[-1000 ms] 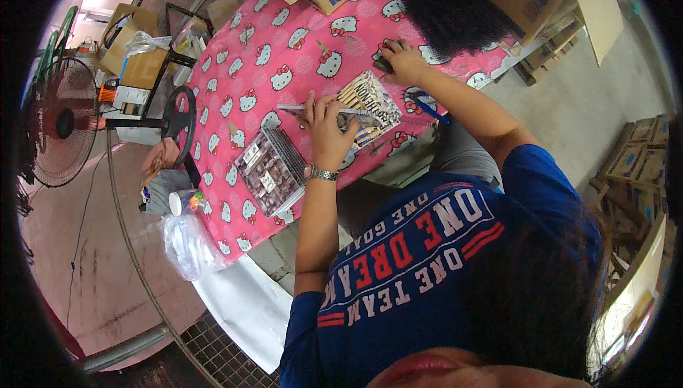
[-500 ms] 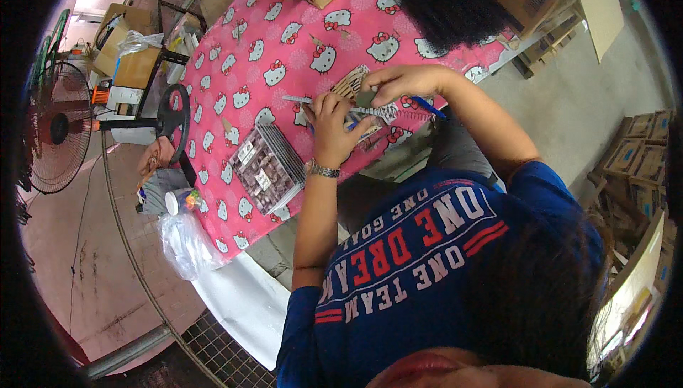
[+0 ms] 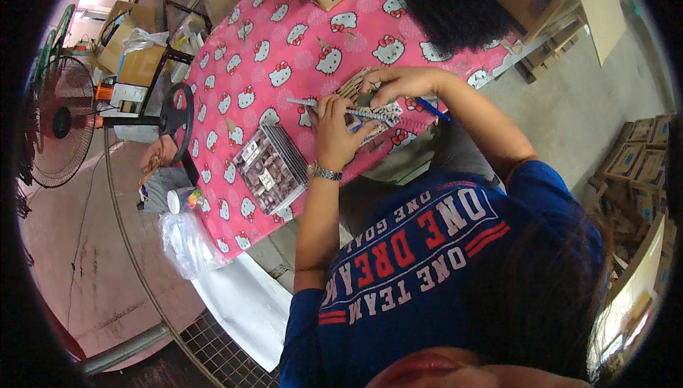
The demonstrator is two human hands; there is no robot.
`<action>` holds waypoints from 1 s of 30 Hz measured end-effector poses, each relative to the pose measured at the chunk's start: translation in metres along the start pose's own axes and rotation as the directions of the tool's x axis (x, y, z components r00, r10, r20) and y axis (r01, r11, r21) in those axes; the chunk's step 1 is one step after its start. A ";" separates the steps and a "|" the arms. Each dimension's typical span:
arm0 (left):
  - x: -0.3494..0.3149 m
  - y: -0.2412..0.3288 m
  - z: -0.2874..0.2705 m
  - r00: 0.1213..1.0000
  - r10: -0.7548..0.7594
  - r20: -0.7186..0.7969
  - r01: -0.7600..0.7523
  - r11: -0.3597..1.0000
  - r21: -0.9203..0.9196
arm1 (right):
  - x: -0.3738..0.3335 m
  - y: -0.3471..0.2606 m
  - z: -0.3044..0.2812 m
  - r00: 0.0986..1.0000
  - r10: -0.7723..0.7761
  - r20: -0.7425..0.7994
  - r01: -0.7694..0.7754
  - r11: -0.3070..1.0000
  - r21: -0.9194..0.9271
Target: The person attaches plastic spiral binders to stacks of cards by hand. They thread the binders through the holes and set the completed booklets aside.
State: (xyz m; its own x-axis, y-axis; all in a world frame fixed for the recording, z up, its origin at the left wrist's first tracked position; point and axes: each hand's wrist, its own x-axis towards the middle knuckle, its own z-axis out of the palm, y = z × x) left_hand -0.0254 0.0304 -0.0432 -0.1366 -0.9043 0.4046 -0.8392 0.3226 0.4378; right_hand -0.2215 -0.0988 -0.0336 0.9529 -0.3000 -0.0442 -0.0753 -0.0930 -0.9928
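Notebook (image 3: 371, 113) sits between the 2 hands, coil running left to right: left hand (image 3: 334, 130) clasps it, right hand (image 3: 407, 86) curls just beyond the coil, its hold too hidden to tell.

Left of the table with a pink cat-print cover (image 3: 302, 68) are a black wire-caged pedestal fan (image 3: 62, 123) and scuffed reddish flooring (image 3: 85, 253); right of the table, grey concrete floor (image 3: 562, 103) and stacked brown cardboard boxes (image 3: 637, 167).

Even, bright daylight, glare at upper left and lower right, bent edges, black corners
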 end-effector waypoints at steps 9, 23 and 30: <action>0.001 0.001 0.002 0.995 -0.102 0.013 0.102 0.995 -0.015 | 0.006 -0.002 0.003 0.985 -0.141 0.095 0.056 0.796 0.603; 0.009 -0.028 -0.015 0.999 -0.025 0.038 0.020 0.993 0.113 | 0.027 0.001 0.002 0.999 0.002 0.051 -0.014 0.973 0.231; 0.012 -0.011 -0.007 0.999 0.035 -0.012 -0.034 0.999 0.038 | 0.003 -0.006 0.007 0.999 -0.044 -0.009 0.045 0.961 0.273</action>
State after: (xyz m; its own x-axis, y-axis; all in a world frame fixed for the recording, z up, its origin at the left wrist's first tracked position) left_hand -0.0143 0.0178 -0.0377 -0.1594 -0.8892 0.4288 -0.8536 0.3424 0.3926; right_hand -0.2159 -0.0926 -0.0286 0.9526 -0.3044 0.0003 0.0502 0.1561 -0.9865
